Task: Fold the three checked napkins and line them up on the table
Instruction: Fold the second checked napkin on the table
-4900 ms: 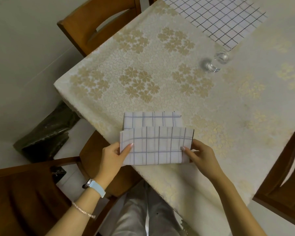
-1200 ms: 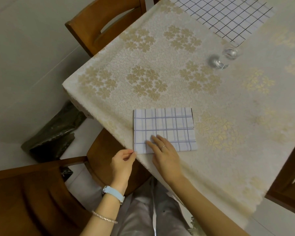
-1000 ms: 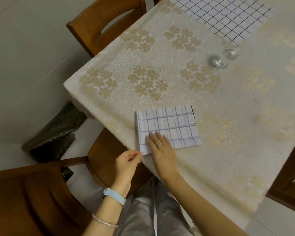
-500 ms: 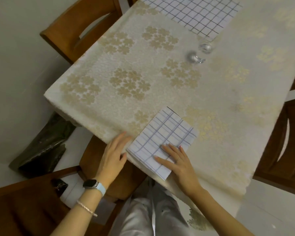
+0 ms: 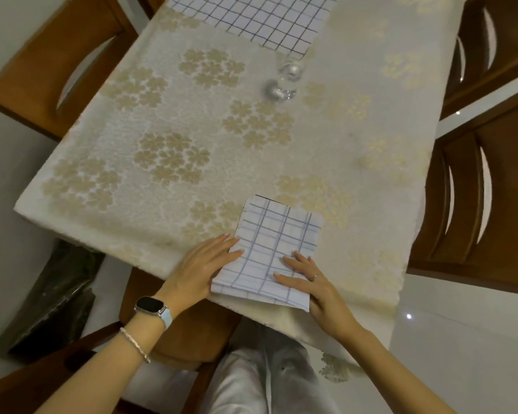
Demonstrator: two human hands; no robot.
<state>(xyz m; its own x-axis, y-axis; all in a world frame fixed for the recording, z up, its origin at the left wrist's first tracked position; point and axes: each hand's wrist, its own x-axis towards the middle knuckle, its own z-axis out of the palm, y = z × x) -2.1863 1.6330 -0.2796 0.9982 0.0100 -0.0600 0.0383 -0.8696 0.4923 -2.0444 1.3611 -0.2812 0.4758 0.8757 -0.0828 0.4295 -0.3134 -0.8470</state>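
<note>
A folded white napkin with blue checks [image 5: 274, 237] lies at the near edge of the table [image 5: 168, 121], turned slightly askew. My left hand [image 5: 201, 265] lies flat with its fingers spread, the fingertips touching the napkin's left edge. My right hand [image 5: 307, 282] presses flat on the napkin's near right corner, fingers apart. A second napkin, white with black checks [image 5: 257, 20], lies unfolded at the far end of the table. I see no third napkin.
A clear drinking glass [image 5: 283, 80] stands just in front of the unfolded napkin. Wooden chairs flank the table at the far left [image 5: 51, 64] and the right [image 5: 488, 186], and another sits below me. A dark bag [image 5: 54, 294] lies on the floor at left.
The napkin went from half-folded in both hands to a compact rectangle on the table. Over the last second it has been turned and slid right along the near edge under both flat hands.
</note>
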